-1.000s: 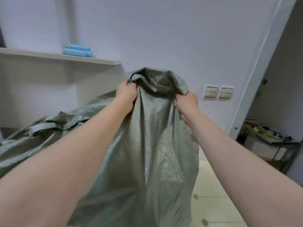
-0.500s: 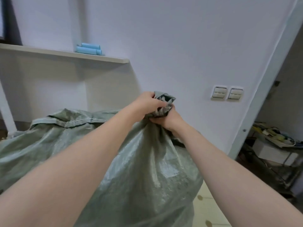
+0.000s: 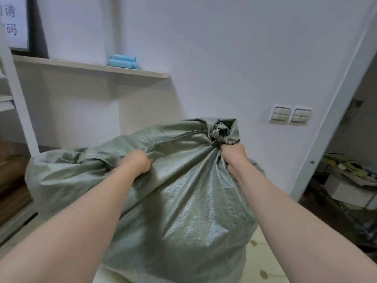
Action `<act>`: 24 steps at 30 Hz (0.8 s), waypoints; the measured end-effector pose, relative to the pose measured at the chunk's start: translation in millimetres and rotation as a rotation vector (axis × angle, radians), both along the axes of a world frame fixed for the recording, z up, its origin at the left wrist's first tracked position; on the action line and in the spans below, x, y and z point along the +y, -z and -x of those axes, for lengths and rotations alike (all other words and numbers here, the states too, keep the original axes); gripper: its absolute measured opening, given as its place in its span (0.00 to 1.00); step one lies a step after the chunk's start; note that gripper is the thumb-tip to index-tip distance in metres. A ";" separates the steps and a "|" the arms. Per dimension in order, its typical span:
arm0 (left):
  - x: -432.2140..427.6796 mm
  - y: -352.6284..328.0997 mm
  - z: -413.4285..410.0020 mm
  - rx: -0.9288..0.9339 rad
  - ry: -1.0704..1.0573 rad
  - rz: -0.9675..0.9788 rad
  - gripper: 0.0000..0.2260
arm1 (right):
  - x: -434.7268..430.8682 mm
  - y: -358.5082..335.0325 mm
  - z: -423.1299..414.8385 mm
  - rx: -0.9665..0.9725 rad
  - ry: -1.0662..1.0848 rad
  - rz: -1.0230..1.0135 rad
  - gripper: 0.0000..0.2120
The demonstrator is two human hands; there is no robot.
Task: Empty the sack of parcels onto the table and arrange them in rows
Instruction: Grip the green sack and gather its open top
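Both bare forearms reach forward from the bottom corners of the view. The left hand [image 3: 138,163] has its fingers curled into a fold of the sack [image 3: 183,201], gripping the cloth on its upper left side. The right hand [image 3: 233,154] is clenched round the sack's gathered neck, and the bunched top sticks up just above the fist.

The sack is grey-green woven plastic, full and bulging. It stands in the middle of the view between the 2 arms, with its left part slumping away to the left. Its own bulk hides what it rests on. Below it to the right is a pale floor [image 3: 265,252] with oval spots.

Behind the sack is a white wall [image 3: 214,48] with 2 switch plates [image 3: 289,115] side by side, just above and right of the right hand. Further left, a shelf [image 3: 81,67] runs along the wall, with a small stack of light blue rolls [image 3: 123,61] near its right end. A sign [image 3: 12,21] with dark characters hangs at the upper left. A white post [image 3: 334,111] slants up the right side, and beyond it is a low stand [image 3: 346,186] piled with papers.
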State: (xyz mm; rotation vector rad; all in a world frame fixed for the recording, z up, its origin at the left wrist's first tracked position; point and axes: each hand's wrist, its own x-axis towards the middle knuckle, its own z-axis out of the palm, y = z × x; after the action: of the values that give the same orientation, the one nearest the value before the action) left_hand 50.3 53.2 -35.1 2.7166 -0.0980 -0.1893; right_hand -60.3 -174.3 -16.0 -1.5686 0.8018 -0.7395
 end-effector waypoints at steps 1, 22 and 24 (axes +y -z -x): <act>-4.0 3.5 2.1 -0.054 0.023 0.176 0.21 | -0.1 0.9 1.8 -0.033 0.007 -0.034 0.06; -109.9 -63.8 33.0 -0.109 0.267 1.257 0.09 | -13.5 -48.5 25.7 -0.085 0.060 0.243 0.15; -116.6 -44.5 31.1 -0.086 0.246 1.164 0.06 | -15.9 -33.2 34.9 0.035 0.009 0.265 0.17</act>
State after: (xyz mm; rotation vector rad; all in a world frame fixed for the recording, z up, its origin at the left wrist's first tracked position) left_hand 19.2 -63.3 9.4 1.5446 -0.4188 -0.0480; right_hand -95.2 -190.1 17.2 -1.8199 0.7600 -0.8537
